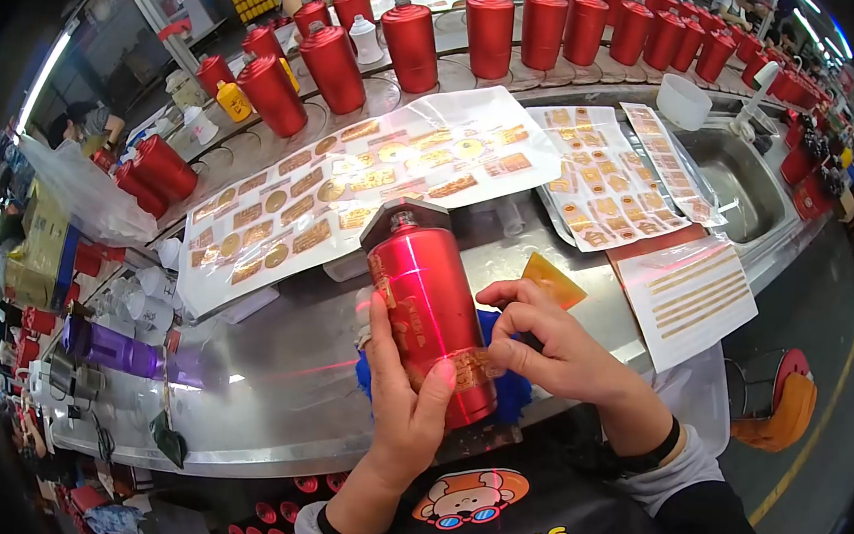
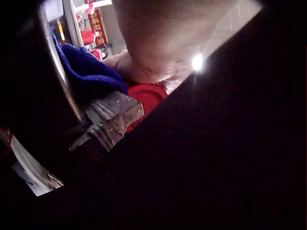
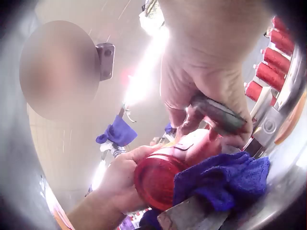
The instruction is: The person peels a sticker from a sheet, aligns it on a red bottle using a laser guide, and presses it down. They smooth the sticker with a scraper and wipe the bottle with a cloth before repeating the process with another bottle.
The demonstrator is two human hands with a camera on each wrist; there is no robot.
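A red bottle [image 1: 430, 297] with gold lettering and a gold band [image 1: 464, 370] near its base lies tilted in front of the body, neck pointing away. My left hand [image 1: 400, 416] grips it from the left, thumb on the near face; in the right wrist view its round red base [image 3: 160, 182] faces the camera. The right hand [image 1: 556, 347] is at the bottle's right side, fingers loosely bent, with fingertips right at the band. Blue cloth [image 3: 225, 179] lies under the bottle, over a worn support [image 2: 115, 112]. A grey angular piece [image 1: 380, 225] stands behind the neck.
Sheets of gold stickers [image 1: 281, 205] spread across the metal table [image 1: 286, 397], with smaller sheets [image 1: 605, 171] and a gold-strip sheet [image 1: 695, 298] at right. A yellow card [image 1: 554, 280] lies near the right hand. Red bottles [image 1: 490, 36] line the back; a sink [image 1: 745, 182] is at right.
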